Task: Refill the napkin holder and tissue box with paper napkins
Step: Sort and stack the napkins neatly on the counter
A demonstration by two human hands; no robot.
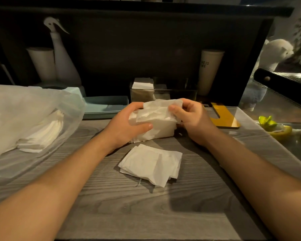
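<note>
Nearest on the grey wood-grain surface (163, 214) lies a loose pile of napkins (151, 164), fanned and uneven, likely set down as spare stock within easy reach. Just beyond it both hands work on one thick stack of napkins (155, 122): the left hand (127, 124) grips its left end, thumb across the front face, and the right hand (189, 117) pinches the upper right corner, so the stack is braced from both sides, probably to square its edges before it goes into a container. The stack seems to rest partly on the surface, though its lower edge is in shadow and I cannot be sure. To the left a clear plastic bag (24, 119) lies open with more white napkins inside, the supply. Behind the hands stands a clear napkin holder (179, 96), mostly unfilled, with only a short stack at its left end. Beside that, to the left, sits a pale blue tissue box (104, 105); its contents are not visible. A spray bottle (61, 54) and a cup (210, 70) stand at the back.
</note>
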